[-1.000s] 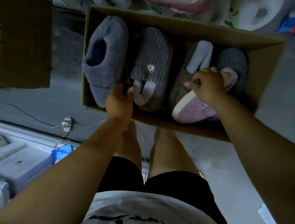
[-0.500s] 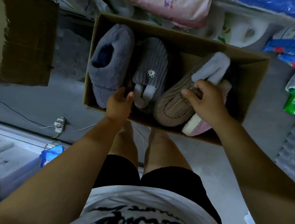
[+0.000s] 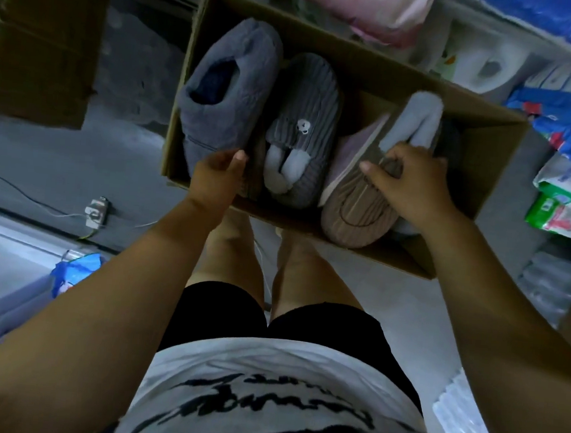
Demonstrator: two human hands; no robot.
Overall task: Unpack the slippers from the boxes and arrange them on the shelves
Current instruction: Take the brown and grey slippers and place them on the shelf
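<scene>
Seen from above, both bare arms reach forward into an open cardboard box (image 3: pixel 483 156). The left hand (image 3: pixel 217 173) grips the box's near wall, thumb inside beside a grey plush slipper (image 3: pixel 225 98). The right hand (image 3: pixel 406 181) curls its fingers around a brown slipper (image 3: pixel 356 208) with pale fleece lining, at the box's right end. A grey corduroy slipper (image 3: pixel 305 115) lies between them. Black brushed lettering on the white shirt (image 3: pixel 266 361) cannot be read.

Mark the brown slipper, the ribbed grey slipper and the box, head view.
brown slipper (image 3: pixel 356 211): head view, on its rounded near end.
ribbed grey slipper (image 3: pixel 309 91): head view, on the ribbed upper, above the white emblem.
box (image 3: pixel 390 79): head view, on the inside of the far wall.
</scene>
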